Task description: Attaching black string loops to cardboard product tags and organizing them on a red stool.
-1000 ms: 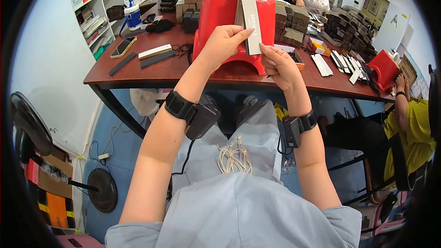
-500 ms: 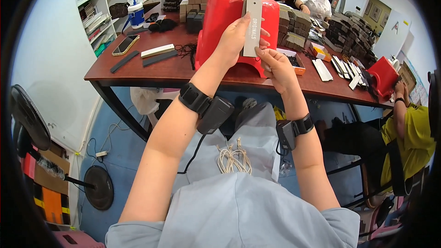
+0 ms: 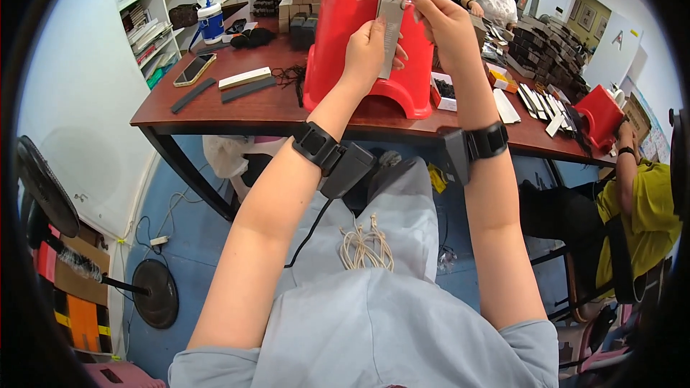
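Her left hand (image 3: 365,49) grips the grey card strip (image 3: 389,32) low while the right hand (image 3: 444,20) pinches its top, raised to eye level, I'd say for inspection, above the red stool (image 3: 338,57) on the table (image 3: 266,111).

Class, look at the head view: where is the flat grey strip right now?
The flat grey strip is at top centre, held upright between the left hand and right hand, in front of the red plastic stool on the brown table.
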Demonstrator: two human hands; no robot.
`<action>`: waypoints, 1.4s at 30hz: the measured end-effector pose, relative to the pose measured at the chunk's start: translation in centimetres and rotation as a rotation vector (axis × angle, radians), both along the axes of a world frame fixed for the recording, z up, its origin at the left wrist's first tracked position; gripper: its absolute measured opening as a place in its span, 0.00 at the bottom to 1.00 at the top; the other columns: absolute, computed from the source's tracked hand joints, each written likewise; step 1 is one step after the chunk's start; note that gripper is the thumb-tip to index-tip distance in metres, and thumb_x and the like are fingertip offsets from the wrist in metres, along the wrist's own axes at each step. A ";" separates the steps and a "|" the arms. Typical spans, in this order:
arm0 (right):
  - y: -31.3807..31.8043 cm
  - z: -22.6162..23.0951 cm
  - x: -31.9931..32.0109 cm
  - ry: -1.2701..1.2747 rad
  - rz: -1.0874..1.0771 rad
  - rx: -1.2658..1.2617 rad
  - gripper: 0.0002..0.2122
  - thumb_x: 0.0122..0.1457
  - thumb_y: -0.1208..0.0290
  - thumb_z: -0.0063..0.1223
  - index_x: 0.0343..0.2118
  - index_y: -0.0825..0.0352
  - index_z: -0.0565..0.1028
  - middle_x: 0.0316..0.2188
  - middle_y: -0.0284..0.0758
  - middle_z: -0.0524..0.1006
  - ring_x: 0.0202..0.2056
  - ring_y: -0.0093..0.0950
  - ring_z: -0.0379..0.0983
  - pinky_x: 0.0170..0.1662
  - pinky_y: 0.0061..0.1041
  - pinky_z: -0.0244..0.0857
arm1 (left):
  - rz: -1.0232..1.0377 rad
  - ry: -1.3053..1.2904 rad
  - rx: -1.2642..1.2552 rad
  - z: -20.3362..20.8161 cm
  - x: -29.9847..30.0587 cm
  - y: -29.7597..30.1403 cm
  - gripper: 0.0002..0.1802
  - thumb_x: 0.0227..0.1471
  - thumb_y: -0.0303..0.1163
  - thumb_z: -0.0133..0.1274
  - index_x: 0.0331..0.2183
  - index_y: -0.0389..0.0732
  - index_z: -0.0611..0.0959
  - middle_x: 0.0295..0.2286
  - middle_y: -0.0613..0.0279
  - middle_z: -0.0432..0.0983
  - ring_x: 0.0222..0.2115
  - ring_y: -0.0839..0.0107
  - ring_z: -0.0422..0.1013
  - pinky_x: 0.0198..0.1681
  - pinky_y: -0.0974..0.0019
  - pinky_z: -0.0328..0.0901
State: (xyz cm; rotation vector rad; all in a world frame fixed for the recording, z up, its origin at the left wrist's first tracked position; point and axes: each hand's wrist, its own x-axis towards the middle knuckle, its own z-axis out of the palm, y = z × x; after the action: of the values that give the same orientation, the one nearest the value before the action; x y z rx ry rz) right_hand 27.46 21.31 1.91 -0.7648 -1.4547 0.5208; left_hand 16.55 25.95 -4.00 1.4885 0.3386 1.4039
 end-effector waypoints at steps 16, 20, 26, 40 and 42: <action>1.4 0.7 -0.1 -0.076 0.405 -0.043 0.10 0.50 0.66 0.48 0.30 0.66 0.74 0.15 0.21 0.63 0.15 0.09 0.49 0.16 0.09 0.41 | -0.023 -0.030 -0.043 0.0 0.2 -0.4 0.21 0.53 0.44 0.29 0.27 0.37 0.69 0.16 0.59 0.69 0.14 0.74 0.66 0.18 0.74 0.62; 1.9 1.0 0.3 -0.186 0.214 -0.079 0.10 0.50 0.65 0.47 0.31 0.66 0.74 0.14 0.20 0.61 0.15 0.09 0.49 0.17 0.10 0.42 | -0.018 0.013 -0.041 0.1 0.0 -0.3 0.21 0.53 0.45 0.29 0.27 0.36 0.69 0.16 0.59 0.69 0.14 0.74 0.66 0.18 0.74 0.62; 2.7 -1.1 3.5 -0.111 0.062 -0.177 0.10 0.50 0.66 0.48 0.29 0.67 0.74 0.13 0.19 0.60 0.14 0.09 0.48 0.16 0.10 0.40 | -0.029 0.021 -0.038 0.1 -0.2 -0.2 0.22 0.52 0.46 0.30 0.27 0.36 0.69 0.16 0.59 0.69 0.14 0.75 0.66 0.18 0.75 0.62; 2.5 -5.1 4.3 0.153 0.293 -0.348 0.12 0.51 0.64 0.46 0.31 0.68 0.72 0.11 0.17 0.51 0.12 0.08 0.42 0.13 0.11 0.32 | 1.086 0.501 0.920 -0.8 -2.0 -0.2 0.11 0.46 0.29 0.43 0.35 0.38 0.69 0.21 0.56 0.70 0.21 0.63 0.68 0.22 0.65 0.63; 2.6 -5.1 4.3 0.166 0.313 -0.356 0.12 0.51 0.64 0.46 0.31 0.68 0.72 0.11 0.17 0.51 0.12 0.08 0.42 0.13 0.10 0.33 | 1.071 0.683 0.919 -0.7 -2.2 -1.0 0.11 0.44 0.27 0.43 0.35 0.39 0.69 0.22 0.55 0.70 0.23 0.60 0.68 0.23 0.63 0.63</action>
State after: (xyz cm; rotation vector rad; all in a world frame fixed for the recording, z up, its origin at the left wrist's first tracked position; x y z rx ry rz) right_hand 31.73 23.91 -3.21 -0.7518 -1.3486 1.0799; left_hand 14.36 24.95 -4.70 2.7912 1.1501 1.9336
